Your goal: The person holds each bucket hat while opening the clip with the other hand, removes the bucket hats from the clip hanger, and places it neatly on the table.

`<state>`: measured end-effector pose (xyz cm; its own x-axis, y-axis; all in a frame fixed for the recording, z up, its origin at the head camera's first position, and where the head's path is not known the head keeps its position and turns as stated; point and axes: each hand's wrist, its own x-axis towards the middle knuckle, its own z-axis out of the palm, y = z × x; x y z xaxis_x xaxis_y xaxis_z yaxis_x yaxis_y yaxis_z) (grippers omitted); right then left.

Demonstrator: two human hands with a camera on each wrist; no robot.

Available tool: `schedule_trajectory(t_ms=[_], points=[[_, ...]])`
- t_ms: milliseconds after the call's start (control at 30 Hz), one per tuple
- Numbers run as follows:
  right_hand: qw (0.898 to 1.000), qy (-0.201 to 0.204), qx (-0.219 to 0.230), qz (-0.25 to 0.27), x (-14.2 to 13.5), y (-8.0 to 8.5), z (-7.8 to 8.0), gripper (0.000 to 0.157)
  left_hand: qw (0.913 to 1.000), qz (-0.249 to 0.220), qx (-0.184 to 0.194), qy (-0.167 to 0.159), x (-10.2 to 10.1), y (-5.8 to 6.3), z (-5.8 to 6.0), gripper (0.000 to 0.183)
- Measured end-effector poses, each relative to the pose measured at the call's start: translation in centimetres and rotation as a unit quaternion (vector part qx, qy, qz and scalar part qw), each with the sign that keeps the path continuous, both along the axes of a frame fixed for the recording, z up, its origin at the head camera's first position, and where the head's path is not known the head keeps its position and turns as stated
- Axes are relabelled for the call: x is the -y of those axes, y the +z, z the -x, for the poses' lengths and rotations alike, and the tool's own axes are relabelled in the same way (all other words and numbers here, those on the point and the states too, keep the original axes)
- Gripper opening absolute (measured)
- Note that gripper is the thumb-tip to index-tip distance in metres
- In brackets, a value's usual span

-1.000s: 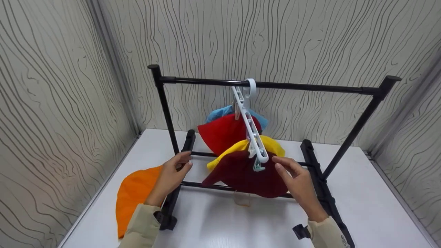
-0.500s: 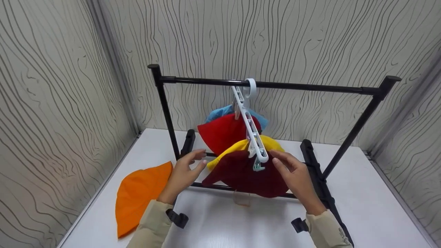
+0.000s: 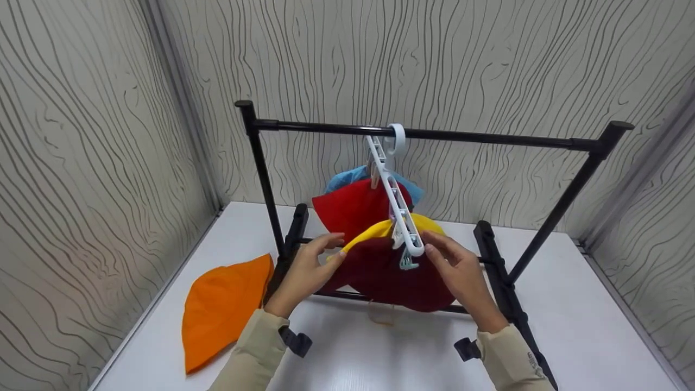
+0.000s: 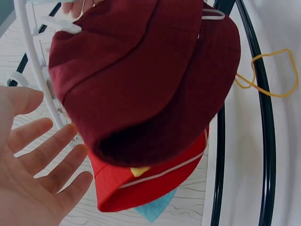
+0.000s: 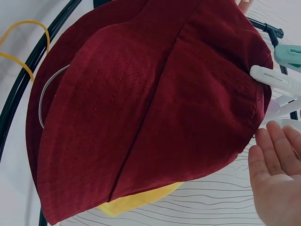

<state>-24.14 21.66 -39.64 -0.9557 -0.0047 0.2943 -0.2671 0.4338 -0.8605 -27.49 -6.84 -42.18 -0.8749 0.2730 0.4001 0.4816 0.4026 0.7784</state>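
Note:
A maroon bucket hat (image 3: 402,288) hangs nearest on a white clip hanger (image 3: 402,212), held by a white clip (image 5: 275,80). Behind it come a yellow hat (image 3: 429,223), a red hat (image 3: 353,203) and a light blue hat (image 3: 347,177). My left hand (image 3: 309,269) is beside the left edge of the maroon and yellow hats, fingers spread in the left wrist view; whether it touches them I cannot tell. To the right of the hanger's near end is my right hand (image 3: 461,274), its fingers extended close to the maroon hat. A teal clip (image 3: 407,260) dangles at that end.
The hanger hooks over the top bar of a black rack (image 3: 488,136) on a white table (image 3: 592,326). An orange hat (image 3: 222,309) lies on the table at the left. A yellow cord (image 4: 282,94) trails below the maroon hat. Patterned panels (image 3: 434,65) stand behind and beside.
My left hand has moved right, from near the rack's left post to the left edge of the hats. My right hand has shifted slightly left and up. The hanging hats look unmoved.

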Motion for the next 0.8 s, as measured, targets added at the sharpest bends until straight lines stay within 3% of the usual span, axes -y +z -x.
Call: schedule_trajectory(t_ms=[467,667,800], points=[[1.000,0.019,0.010,0.012,0.4,0.3,0.6,0.046,0.9991,0.005,0.010,-0.041,-1.8,1.5,0.1,0.040],[0.999,0.042,0.007,0.018,0.9,0.7,0.7,0.045,0.9979,0.015,0.030,-0.055,-2.5,1.9,0.2,0.041],[0.997,0.069,0.000,0.031,1.1,0.8,0.8,0.045,0.9976,0.027,0.024,-0.059,-2.8,2.0,0.3,0.040]])
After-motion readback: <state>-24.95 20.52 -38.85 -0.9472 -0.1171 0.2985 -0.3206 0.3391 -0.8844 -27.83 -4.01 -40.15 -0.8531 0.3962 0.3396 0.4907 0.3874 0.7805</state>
